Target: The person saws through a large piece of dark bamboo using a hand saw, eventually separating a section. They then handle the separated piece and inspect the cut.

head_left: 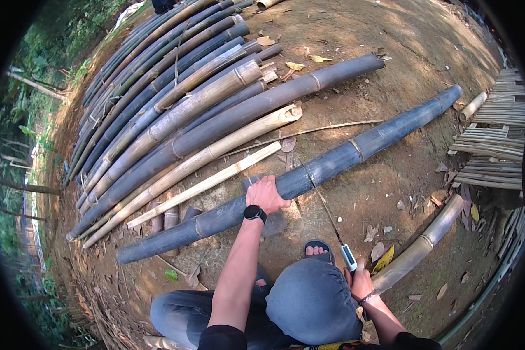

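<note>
A long dark bamboo pole (pixel 396 129) lies slantwise in front of me, from the lower left to the upper right. My left hand (pixel 266 195), below a black wristwatch (pixel 255 213), grips the pole near its middle, its thumb pointing right along the near side. In my right hand (pixel 361 282), closed round the grip, is a handsaw (pixel 348 256) with a white-and-dark handle. Its thin blade reaches up and left to the pole and crosses it just right of my left hand. A dark line runs across the bamboo there.
Several bamboo poles (pixel 175 146) lie side by side at the upper left. A pale split strip (pixel 207 184) rests nearer. A short curved bamboo piece (pixel 420 248) lies right of my right hand. Slatted bamboo panels (pixel 490 151) stand at the right edge. My bent knee (pixel 314 300) is between my arms.
</note>
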Demonstrator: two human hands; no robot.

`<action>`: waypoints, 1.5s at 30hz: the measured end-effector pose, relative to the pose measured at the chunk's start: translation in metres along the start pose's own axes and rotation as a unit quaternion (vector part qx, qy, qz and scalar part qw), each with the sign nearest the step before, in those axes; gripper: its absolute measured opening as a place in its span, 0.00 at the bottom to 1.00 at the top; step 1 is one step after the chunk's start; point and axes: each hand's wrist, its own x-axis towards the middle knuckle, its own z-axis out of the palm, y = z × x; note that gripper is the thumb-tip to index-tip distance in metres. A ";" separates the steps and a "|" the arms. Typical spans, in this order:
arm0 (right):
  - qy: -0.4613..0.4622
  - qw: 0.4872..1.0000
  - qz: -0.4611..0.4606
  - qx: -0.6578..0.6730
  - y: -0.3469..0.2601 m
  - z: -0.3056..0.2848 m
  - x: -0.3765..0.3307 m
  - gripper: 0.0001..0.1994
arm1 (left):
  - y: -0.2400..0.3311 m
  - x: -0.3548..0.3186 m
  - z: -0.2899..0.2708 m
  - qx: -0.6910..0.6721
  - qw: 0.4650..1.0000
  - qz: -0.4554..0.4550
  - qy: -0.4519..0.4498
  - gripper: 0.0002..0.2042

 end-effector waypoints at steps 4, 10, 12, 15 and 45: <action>-0.023 0.998 0.016 -0.063 -0.029 0.013 0.091 0.20 | -0.005 -0.007 0.009 -0.016 1.000 0.013 0.011 0.36; -0.030 0.998 0.048 -0.032 -0.014 -0.002 0.019 0.20 | -0.007 -0.008 -0.002 -0.011 1.000 0.002 -0.016 0.36; -0.013 0.997 0.001 -0.071 -0.028 0.005 0.086 0.19 | -0.003 -0.008 0.001 -0.014 1.000 0.011 -0.010 0.36; -0.012 0.997 0.025 -0.075 -0.034 0.009 0.066 0.20 | -0.011 -0.012 0.000 -0.021 1.000 0.000 -0.019 0.35; -0.009 0.991 0.130 0.002 -0.010 0.016 0.019 0.17 | -0.017 -0.011 0.002 -0.032 0.999 0.011 0.006 0.36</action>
